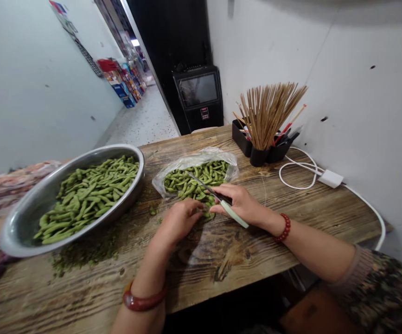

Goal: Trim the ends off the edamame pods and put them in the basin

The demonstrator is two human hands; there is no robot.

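My right hand (pixel 237 202) grips a pair of scissors (pixel 233 215) with a pale green handle. Their long blade points left and away, over the green soybean pods (pixel 201 178) that spill from a clear plastic bag (pixel 190 161). Just left of it, my left hand (pixel 181 220) is bent closed, its fingertips together beside the nearest pods. Whether a pod is between those fingers is hidden. To the left stands a large oval metal basin (pixel 136 185) holding many more pods (pixel 92 195).
Green trimmings (pixel 86 250) litter the wooden table (pixel 256 260) below the basin. A black holder (pixel 258 157) with bamboo sticks (pixel 266 116) stands back right, near a white cable and adapter (pixel 330 178). Bagged food (pixel 16 183) lies far left. A wall borders the right side.
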